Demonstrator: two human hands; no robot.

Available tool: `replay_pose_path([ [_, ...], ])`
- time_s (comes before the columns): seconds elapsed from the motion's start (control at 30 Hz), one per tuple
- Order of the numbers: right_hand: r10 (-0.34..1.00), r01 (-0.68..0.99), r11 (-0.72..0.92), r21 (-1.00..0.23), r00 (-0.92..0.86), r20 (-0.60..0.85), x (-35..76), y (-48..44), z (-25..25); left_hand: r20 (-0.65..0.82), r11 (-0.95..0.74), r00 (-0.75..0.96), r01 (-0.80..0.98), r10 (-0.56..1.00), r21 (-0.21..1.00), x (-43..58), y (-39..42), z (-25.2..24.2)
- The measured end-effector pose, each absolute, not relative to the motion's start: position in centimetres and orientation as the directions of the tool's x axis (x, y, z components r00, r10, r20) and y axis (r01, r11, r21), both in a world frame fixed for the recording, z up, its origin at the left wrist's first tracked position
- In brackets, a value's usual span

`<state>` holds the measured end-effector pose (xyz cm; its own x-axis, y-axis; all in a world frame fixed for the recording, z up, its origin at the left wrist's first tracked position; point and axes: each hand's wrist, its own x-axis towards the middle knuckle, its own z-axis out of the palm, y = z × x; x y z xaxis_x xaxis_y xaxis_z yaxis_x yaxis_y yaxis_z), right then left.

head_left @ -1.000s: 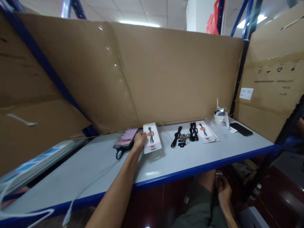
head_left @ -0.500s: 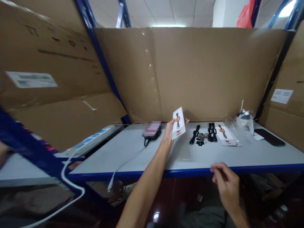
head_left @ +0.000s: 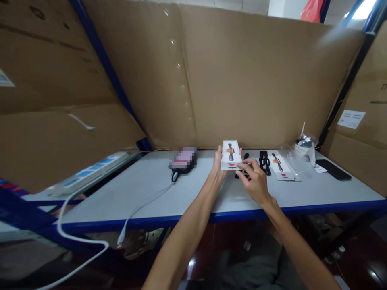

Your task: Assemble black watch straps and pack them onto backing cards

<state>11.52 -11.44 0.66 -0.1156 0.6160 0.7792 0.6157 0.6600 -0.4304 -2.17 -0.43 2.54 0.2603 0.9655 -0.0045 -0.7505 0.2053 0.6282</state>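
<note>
My left hand (head_left: 217, 163) is wrapped round a white printed box (head_left: 226, 155), raised above the table and tilted toward me. Its face carries a picture of a dark spokeshave-like tool. At the box's lower end, my right hand (head_left: 256, 183) has its thumb and fingertips closed on the near right corner. Behind that hand, one black two-handled tool is mostly hidden on the table. More such black tools (head_left: 265, 163) lie to the right, beside a flat white printed pack (head_left: 280, 165).
A phone-like device (head_left: 183, 161) with a cable sits at left on the white table (head_left: 145, 185). A power strip (head_left: 93, 173) lies farther left. Clear plastic bags (head_left: 292, 161), a wrapped white roll (head_left: 304, 149) and a black phone (head_left: 334, 169) are at right. Cardboard walls (head_left: 256, 80) enclose the back and sides.
My right hand has risen from the table's front edge to the box. My left hand has turned the box so its face and lower end point toward me. The view has tilted down.
</note>
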Motion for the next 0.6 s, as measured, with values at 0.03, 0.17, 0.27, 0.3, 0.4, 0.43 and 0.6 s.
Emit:
replay_pose_path([
  [0.03,0.595,0.65,0.659,-0.379,-0.142,0.791,11.5,-11.5,0.9,-0.012,0.208,0.258,-0.752,0.966,0.626,-2.2,-0.4,2.4],
  [0.17,0.558,0.695,0.674,-0.248,-0.26,0.788,11.4,-11.4,2.1,-0.068,0.227,0.236,-0.759,0.969,0.611,-2.2,-0.3,2.4],
  [0.27,0.547,0.692,0.697,-0.19,-0.341,0.765,11.5,-11.2,2.7,-0.093,0.231,0.22,-0.765,0.971,0.602,-2.1,-0.5,2.6],
  [0.3,0.545,0.692,0.7,-0.176,-0.359,0.758,11.5,-11.2,2.9,-0.101,0.235,0.219,-0.765,0.971,0.6,-2.1,-0.6,2.7],
  [0.4,0.542,0.692,0.708,-0.145,-0.4,0.739,11.5,-11.2,3.1,-0.114,0.234,0.208,-0.769,0.971,0.594,-2.1,-0.8,2.9],
  [0.43,0.543,0.687,0.712,-0.146,-0.407,0.735,11.5,-11.2,3.2,-0.116,0.233,0.204,-0.77,0.972,0.594,-2.1,-0.9,3.0],
  [0.6,0.604,0.601,0.736,-0.312,-0.375,0.703,11.7,-10.8,3.7,-0.119,0.268,0.249,-0.743,0.961,0.613,-2.0,-1.0,3.2],
])
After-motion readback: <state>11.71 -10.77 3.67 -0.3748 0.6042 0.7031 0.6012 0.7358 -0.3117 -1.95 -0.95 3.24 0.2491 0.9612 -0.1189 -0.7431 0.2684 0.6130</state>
